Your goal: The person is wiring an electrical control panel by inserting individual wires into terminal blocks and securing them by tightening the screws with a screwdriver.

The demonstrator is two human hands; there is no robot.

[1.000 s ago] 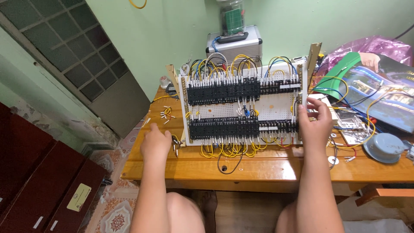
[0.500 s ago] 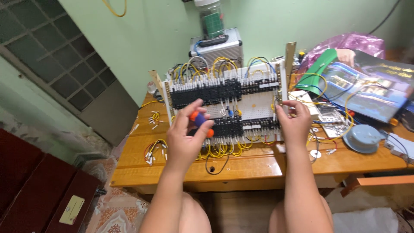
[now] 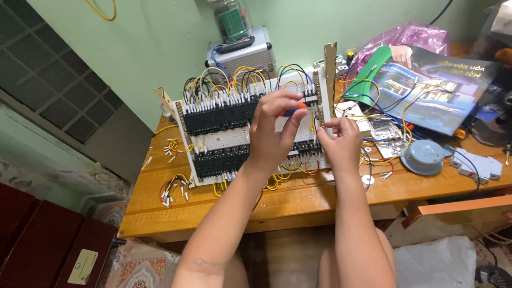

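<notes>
Hiding most of the orange-handled screwdriver [image 3: 292, 110], the left hand [image 3: 273, 132] has its fingers [image 3: 288, 101] clenched around the handle, held against the wiring panel [image 3: 213, 140] on the table [image 3: 298, 194]. The right hand [image 3: 340, 143] pinches something too small to identify at the panel's right edge.

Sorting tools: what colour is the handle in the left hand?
Orange and blue screwdriver handle, left hand, head view.

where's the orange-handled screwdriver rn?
Head view, centre: the orange-handled screwdriver is in the left hand, up against the wiring panel, just left of the right hand.
</notes>
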